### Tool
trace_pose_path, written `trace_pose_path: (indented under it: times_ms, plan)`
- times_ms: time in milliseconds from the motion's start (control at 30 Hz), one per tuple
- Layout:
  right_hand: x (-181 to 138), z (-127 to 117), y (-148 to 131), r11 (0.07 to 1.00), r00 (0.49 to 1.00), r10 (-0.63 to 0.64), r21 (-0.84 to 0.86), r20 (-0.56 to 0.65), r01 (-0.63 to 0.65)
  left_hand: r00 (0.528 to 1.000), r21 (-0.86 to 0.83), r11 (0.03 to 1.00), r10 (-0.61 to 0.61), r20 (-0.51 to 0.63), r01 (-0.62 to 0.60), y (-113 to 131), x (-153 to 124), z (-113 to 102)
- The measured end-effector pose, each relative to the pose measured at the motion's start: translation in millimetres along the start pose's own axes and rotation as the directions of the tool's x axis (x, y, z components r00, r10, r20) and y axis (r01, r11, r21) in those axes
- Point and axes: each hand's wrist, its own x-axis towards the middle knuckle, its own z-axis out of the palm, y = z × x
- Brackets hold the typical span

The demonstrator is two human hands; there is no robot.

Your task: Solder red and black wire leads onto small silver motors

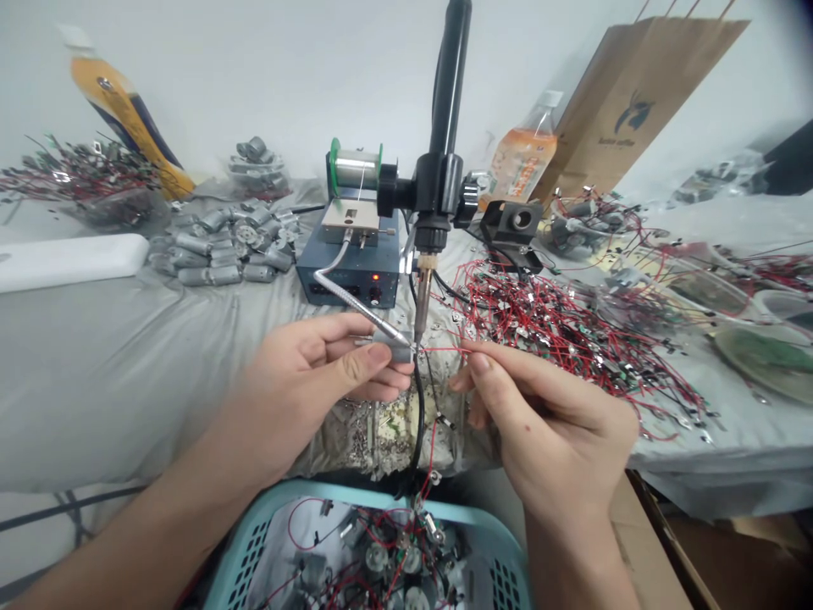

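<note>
A small motor (390, 346) lies roughly level, its long axis running crosswise, clamped in the left hand (311, 381) between thumb and fingers. Its right end sits just beside the soldering iron tip (417, 337). From the right, the right hand (546, 415) holds its fingers (478, 363) together on a red wire (445, 348); the left hand is nearer the motor.

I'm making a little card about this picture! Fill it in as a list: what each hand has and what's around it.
left hand: holds a small silver metal motor
right hand: pinches a thin red wire
closest tool: black-handled soldering iron, tip beside the motor
behind: blue soldering station, silver solder spool
below: turquoise plastic basket
right side: tangled heap of red wires
</note>
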Motion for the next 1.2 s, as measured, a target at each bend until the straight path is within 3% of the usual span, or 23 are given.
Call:
trace_pose_path:
  times_ms: [1200]
  plan:
    - [-1.8, 3.0, -0.4, 1.0, 1.0, -0.002, 0.028, -0.007, 0.002, 0.994, -0.012, 0.994, 0.109, 0.015, -0.109, -4.1, 4.3, -1.1]
